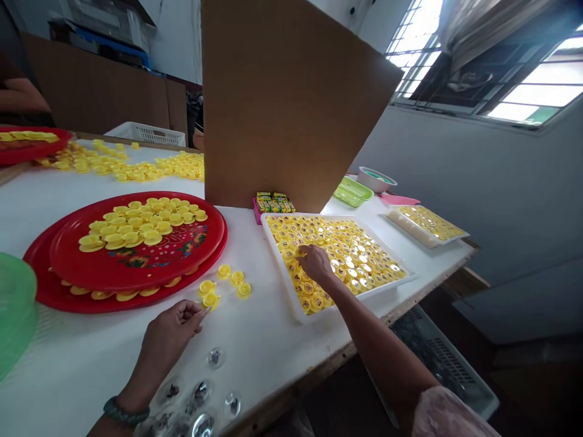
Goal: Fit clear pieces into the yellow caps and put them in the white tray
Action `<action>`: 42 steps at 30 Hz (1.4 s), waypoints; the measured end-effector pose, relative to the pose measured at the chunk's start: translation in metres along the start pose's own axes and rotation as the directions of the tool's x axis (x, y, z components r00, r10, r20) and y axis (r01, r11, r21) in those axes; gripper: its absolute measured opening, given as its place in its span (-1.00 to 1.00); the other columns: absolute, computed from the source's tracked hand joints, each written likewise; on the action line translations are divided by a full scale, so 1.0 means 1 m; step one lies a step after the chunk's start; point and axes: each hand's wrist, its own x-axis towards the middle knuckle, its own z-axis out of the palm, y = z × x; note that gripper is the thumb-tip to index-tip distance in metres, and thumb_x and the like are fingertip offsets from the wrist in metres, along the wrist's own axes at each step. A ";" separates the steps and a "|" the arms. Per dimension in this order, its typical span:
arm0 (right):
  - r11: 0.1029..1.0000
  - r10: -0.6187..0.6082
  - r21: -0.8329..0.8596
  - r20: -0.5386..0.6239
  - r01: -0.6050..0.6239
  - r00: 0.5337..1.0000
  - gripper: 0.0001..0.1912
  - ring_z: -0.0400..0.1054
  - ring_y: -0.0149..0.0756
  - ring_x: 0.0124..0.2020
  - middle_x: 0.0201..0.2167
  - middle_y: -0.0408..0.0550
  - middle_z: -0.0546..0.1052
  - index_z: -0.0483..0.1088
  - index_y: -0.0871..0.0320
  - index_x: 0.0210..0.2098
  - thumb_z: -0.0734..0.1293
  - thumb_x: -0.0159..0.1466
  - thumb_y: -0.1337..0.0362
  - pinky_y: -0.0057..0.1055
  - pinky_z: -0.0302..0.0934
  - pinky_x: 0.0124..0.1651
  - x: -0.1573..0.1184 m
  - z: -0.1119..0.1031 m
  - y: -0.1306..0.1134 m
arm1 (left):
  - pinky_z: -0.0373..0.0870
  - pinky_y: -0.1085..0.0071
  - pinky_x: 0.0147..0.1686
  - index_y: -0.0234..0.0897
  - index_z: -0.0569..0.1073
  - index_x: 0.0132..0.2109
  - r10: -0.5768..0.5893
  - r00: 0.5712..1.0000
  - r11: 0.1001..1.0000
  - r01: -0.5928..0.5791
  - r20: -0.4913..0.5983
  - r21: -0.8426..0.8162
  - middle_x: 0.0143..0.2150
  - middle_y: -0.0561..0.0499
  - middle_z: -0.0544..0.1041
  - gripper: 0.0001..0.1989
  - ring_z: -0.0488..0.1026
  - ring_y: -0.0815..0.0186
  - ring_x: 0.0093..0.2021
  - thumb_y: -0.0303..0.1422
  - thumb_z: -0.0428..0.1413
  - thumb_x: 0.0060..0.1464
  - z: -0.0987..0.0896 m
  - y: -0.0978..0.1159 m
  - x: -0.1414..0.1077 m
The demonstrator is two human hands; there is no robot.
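Observation:
My left hand (175,325), with a green bracelet on its wrist, is over the white table beside a few loose yellow caps (209,294). Its thumb and fingers are pressed together, and whatever they pinch is too small to make out. My right hand (314,262) reaches over the left part of a white tray (296,303) filled with rows of yellow round pieces. Its fingertips touch down among them, closed around something I cannot make out. Clear round domes (201,391) with small dark prints lie below my left hand.
Stacked red trays (127,282) with yellow caps stand at the left, near a green bowl (16,309). A cardboard sheet (291,103) rises behind a pink box (257,212). Another filled tray (426,224) is at the right. A person's arm (22,97) shows far left.

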 end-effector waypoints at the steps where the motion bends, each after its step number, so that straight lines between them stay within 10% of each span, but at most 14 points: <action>1: 1.000 -0.001 0.003 0.011 0.001 1.000 -0.70 0.39 -0.25 -0.27 -0.31 -0.01 0.52 0.45 0.15 -0.11 0.30 0.16 0.27 -0.43 0.19 -0.19 0.002 0.002 0.000 | 0.39 0.43 -0.49 -0.25 0.43 -0.40 -0.006 1.000 1.000 0.006 0.017 -0.005 -0.53 0.03 0.53 -0.66 0.49 0.25 -0.50 -0.05 0.13 -0.20 -0.001 0.000 -0.001; 6: 0.997 -0.073 0.016 -0.124 0.075 0.990 -0.61 0.31 -0.10 -0.09 -0.10 0.14 0.43 0.35 0.24 0.02 0.22 0.20 0.34 -0.22 0.16 -0.03 -0.024 -0.003 -0.018 | 0.36 0.46 -0.47 -0.24 0.42 -0.40 0.045 0.998 0.999 -0.046 0.040 0.014 -0.50 0.04 0.52 -0.72 0.50 0.28 -0.48 -0.10 0.09 -0.11 -0.003 0.005 -0.008; 9: 0.925 -0.310 0.130 -0.284 0.357 0.907 -0.67 0.25 -0.08 -0.04 -0.09 0.13 0.40 0.36 0.20 -0.02 0.19 0.24 0.35 -0.14 0.15 0.00 -0.066 -0.007 -0.050 | 0.34 0.47 -0.47 -0.23 0.42 -0.42 0.074 0.996 0.997 -0.075 0.055 0.022 -0.52 0.06 0.50 -0.78 0.49 0.30 -0.50 -0.17 0.10 -0.10 0.000 0.005 -0.008; 13: 0.578 -0.763 0.410 -0.035 0.706 0.645 -0.72 0.27 -0.21 -0.08 -0.06 0.05 0.42 0.36 0.14 -0.05 0.22 0.25 0.36 -0.30 0.23 -0.04 -0.126 0.010 -0.104 | 0.31 0.47 -0.50 -0.23 0.42 -0.44 0.091 0.994 0.996 -0.092 0.054 0.018 -0.56 0.07 0.47 -0.80 0.48 0.31 -0.54 -0.19 0.10 -0.10 0.004 0.001 -0.007; 16: 0.519 -0.839 0.412 0.079 0.749 0.538 -0.76 0.26 -0.21 -0.10 -0.04 0.06 0.42 0.39 0.18 -0.09 0.21 0.25 0.41 -0.29 0.23 -0.05 -0.147 0.034 -0.126 | 0.31 0.46 -0.49 -0.23 0.42 -0.42 0.110 0.993 0.994 -0.111 0.042 0.010 -0.57 0.07 0.47 -0.82 0.48 0.30 -0.53 -0.20 0.09 -0.09 0.003 0.001 -0.007; 20: 0.562 -0.808 0.410 0.086 0.718 0.583 -0.75 0.29 -0.25 -0.17 -0.13 0.05 0.48 0.44 0.17 -0.18 0.16 0.28 0.44 -0.33 0.25 -0.11 -0.148 0.057 -0.121 | 0.32 0.45 -0.48 -0.23 0.42 -0.43 0.110 0.993 0.994 -0.110 0.048 -0.012 -0.58 0.08 0.47 -0.84 0.47 0.31 -0.55 -0.22 0.09 -0.09 0.001 0.004 -0.009; 30: 0.624 -0.490 0.719 0.053 0.308 0.870 -0.80 0.37 -0.35 -0.34 -0.39 -0.06 0.47 0.46 0.16 -0.35 0.21 0.29 0.30 -0.44 0.26 -0.24 -0.136 0.043 -0.114 | 0.40 0.41 -0.41 -0.32 0.51 -0.33 0.152 0.946 0.960 -0.073 0.285 -0.269 -0.36 -0.07 0.55 -0.72 0.48 0.30 -0.42 -0.19 0.08 -0.05 0.003 0.015 -0.017; 37: 0.584 -0.733 0.544 0.037 0.602 0.679 -0.76 0.30 -0.22 -0.07 -0.08 0.07 0.45 0.42 0.12 -0.10 0.28 0.23 0.31 -0.28 0.22 -0.03 -0.139 0.048 -0.122 | 0.42 0.40 -0.38 -0.31 0.50 -0.32 0.128 0.977 0.962 -0.080 0.172 -0.260 -0.40 -0.04 0.55 -0.74 0.48 0.31 -0.42 -0.20 0.10 -0.08 0.004 0.010 -0.012; 42: 0.584 -0.651 0.665 0.040 0.466 0.758 -0.80 0.36 -0.31 -0.19 -0.23 -0.02 0.52 0.48 0.13 -0.25 0.21 0.28 0.36 -0.38 0.23 -0.09 -0.144 0.054 -0.122 | 0.42 0.39 -0.38 -0.32 0.51 -0.31 0.117 0.974 0.969 -0.068 0.195 -0.238 -0.38 -0.05 0.55 -0.73 0.48 0.31 -0.44 -0.20 0.10 -0.07 0.005 0.009 -0.011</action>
